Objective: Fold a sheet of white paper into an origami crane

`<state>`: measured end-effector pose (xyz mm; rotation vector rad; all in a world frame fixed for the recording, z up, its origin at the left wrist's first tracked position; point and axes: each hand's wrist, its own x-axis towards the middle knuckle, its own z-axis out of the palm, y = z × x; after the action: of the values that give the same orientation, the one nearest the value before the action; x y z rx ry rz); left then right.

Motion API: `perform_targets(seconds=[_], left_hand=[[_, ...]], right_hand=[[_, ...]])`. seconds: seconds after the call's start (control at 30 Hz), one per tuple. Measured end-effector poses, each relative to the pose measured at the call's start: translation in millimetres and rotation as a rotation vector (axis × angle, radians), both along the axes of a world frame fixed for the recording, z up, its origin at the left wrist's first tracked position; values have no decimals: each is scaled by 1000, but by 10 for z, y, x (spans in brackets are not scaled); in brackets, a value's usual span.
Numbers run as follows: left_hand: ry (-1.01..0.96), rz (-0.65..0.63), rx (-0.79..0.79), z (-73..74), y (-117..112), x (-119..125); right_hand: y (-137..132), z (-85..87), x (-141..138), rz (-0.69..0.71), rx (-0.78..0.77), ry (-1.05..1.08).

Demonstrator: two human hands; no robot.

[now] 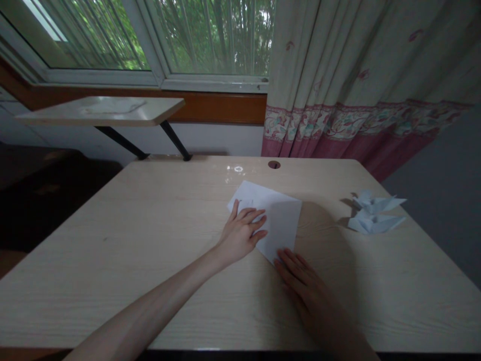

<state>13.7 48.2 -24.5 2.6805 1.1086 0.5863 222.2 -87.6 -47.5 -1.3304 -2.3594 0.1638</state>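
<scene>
A sheet of white paper (280, 215) lies flat on the wooden table, turned at an angle; whether it is folded I cannot tell for sure. My left hand (242, 231) rests on its left part with the fingers spread. At the paper's near corner, the fingertips of my right hand (302, 281) touch the edge, fingers stretched out and lying flat. Neither hand grips anything. Off to the right stand two folded paper cranes (378, 223), close together.
The light wooden table (131, 240) has a round cable hole (274, 164) near its back edge. A raised shelf (112, 111) on black legs stands at the back left. Behind are a barred window (214, 37) and a long curtain (338, 75) reaching down to the table's back right.
</scene>
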Motion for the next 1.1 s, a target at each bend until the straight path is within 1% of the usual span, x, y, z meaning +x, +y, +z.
perform_targets(seconds=[0.23,0.37,0.47,0.53,0.6,0.67,0.8,0.93,1.1], left_hand=[[6,9,7,10,-17,7],[7,11,6,12,-8,8],[12,29,24,4,-1,5],[15,48,44,0,0,3],[12,64,59,1,0,4],[7,75,64,3,2,6],[6,82,62,-8,15,9],[12,83,64,-43,28,5],[0,83,60,-59,24,3]], right_hand=[[-9,23,-3,0,-8,1],[39,157,-9,-12,-11,-38],[176,292,-38,-16,-36,-41],[315,354,-72,27,-49,-74],[470,381,-110,126,-2,-166],[616,379,-140,194,69,-295],[825,341,-151,274,93,-324],[918,331,-126,343,109,-333],[927,343,-107,374,108,-303]])
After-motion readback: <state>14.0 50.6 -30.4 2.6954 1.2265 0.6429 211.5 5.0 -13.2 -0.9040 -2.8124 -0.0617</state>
